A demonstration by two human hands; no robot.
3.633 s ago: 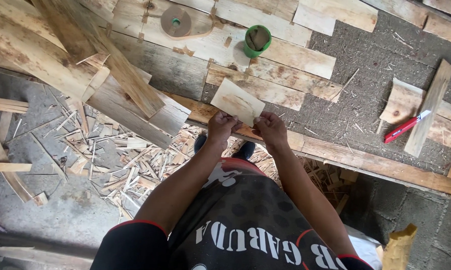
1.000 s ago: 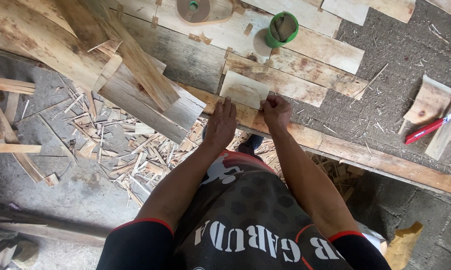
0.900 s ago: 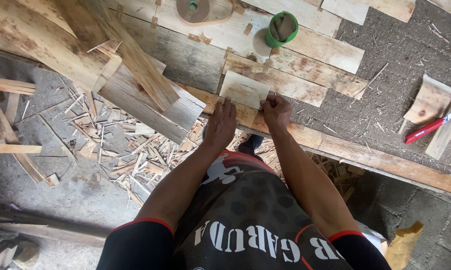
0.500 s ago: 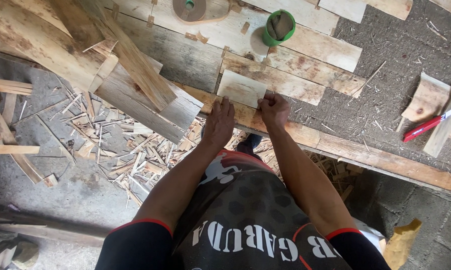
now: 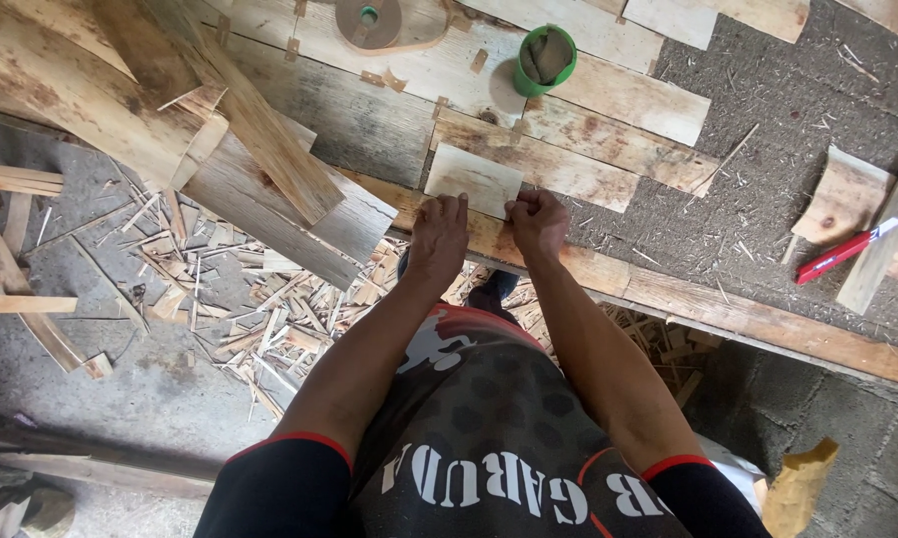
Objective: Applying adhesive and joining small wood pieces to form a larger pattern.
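A rough workbench (image 5: 768, 130) of mismatched planks, dusted with sawdust and fibres, runs across the head view, and below its front edge the concrete floor is littered with wood splinters and offcuts (image 5: 220, 299). At the bench edge lies a small pale rectangular wooden board (image 5: 474, 179), flat on the planks and slightly skewed. The left hand (image 5: 439, 234) rests palm down with its fingers stretched out, their tips touching the board's near left corner, so it presses rather than grasps. The right hand (image 5: 536, 221) is curled into a loose fist at the board's near right corner; it may pinch the edge or a small tool, but I cannot tell which, since the knuckles hide it. Judging from this, the step in hand is seating or aligning the board against the long edge plank (image 5: 728, 309). The next move probably calls for steady downward pressure from the left hand while the right one works along the edge. Farther back stand a green cup (image 5: 545, 60) and a roll of tape (image 5: 369, 22), well apart from both hands. Off to the right a red utility knife (image 5: 835, 257) lies beside a curved wood block (image 5: 842, 199), out of immediate reach.
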